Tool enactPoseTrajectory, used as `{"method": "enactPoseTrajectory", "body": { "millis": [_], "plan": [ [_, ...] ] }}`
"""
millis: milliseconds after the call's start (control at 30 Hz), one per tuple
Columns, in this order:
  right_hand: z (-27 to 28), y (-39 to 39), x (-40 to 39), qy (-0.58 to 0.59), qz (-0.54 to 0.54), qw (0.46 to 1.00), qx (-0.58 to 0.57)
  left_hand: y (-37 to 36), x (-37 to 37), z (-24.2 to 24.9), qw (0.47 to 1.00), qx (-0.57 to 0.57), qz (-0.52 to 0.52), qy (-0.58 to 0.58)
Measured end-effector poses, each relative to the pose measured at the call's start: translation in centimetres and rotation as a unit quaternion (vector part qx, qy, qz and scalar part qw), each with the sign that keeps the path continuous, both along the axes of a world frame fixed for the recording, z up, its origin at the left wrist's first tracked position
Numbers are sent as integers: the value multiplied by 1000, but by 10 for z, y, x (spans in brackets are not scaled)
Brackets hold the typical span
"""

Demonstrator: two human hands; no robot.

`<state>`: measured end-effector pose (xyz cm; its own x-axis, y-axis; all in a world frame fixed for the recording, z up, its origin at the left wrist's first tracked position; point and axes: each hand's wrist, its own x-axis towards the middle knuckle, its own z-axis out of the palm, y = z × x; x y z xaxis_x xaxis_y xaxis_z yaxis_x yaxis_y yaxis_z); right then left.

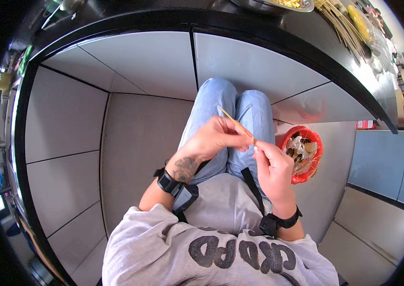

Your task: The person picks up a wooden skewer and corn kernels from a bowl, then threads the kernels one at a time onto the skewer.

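Nearest the lens: grey sweatshirt (173,248) with dark lettering, then a black wrist strap (169,182) on the left forearm and another black band (278,222) on the right.

Left hand (211,140) closed in a narrow pinch around a thin bamboo skewer (234,123); fingers curled, thumb pressed toward the stick. Right hand (273,167) also narrowed, fingertips meeting the near end of the same skewer, just beside the left. Both hands touching it, held over the lap, above blue jeans (221,102).

Skewer angled, far tip pointing up and left, free of any load as far as can be seen. Judged very light, stiff along its length yet easily snapped if bent; far end appears pointed, so best taken mid-shaft or at the blunt end, with a fingertip pinch and not a full fist. Smooth surface likely to roll or slip between the fingers.

Right of the knees: red bin (302,155) on the floor, holding scraps and wrappers. Far right, on the black counter (307,45): bundle of loose skewers (342,26), touching plastic-wrapped goods (371,28). Metal tray (278,5) at the far edge, contents only partly visible. Grey tiled floor (68,119) to the left.
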<state>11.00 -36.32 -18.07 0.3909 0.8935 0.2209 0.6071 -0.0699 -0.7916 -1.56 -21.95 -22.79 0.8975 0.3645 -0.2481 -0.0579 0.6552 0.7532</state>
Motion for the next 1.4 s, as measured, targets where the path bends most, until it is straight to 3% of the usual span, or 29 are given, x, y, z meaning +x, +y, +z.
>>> {"method": "enactPoseTrajectory", "body": {
  "millis": [67,200,333,667,733,767,800,833,967,1000,1067,1100,1200,1267,1400],
  "plan": [
    [0,4,-1,11,-5,1000,1,-6,2,0,999,-44,11,6],
    [4,6,1,74,-19,997,-28,-5,5,0,999,-12,27,19],
    [4,1,8,47,-20,997,-50,2,4,1,999,21,45,17],
    [-1,0,10,58,-28,998,7,17,13,20,998,27,-38,39],
    [-1,-2,10,68,-31,997,22,27,16,36,994,74,-60,48],
    [-1,-1,11,80,-35,996,30,35,16,49,959,249,-96,95],
    [1,-1,12,82,-34,995,36,43,16,69,891,413,-129,140],
    [5,-3,14,84,-49,995,38,55,15,97,830,520,-96,175],
    [0,-10,24,108,-86,989,55,98,15,193,667,705,96,220],
    [0,-11,26,124,-101,985,62,112,20,203,696,684,143,165],
    [2,-10,28,136,-103,983,59,135,40,229,583,787,167,115],
    [4,-9,28,134,-103,984,56,149,52,231,556,810,141,125],
    [2,-11,27,130,-98,985,61,194,85,206,536,830,96,120],
    [3,-15,29,127,-93,985,65,204,96,197,498,845,-14,193],
    [2,-22,33,129,-108,984,58,197,96,206,526,820,-24,226]
  ]
}}
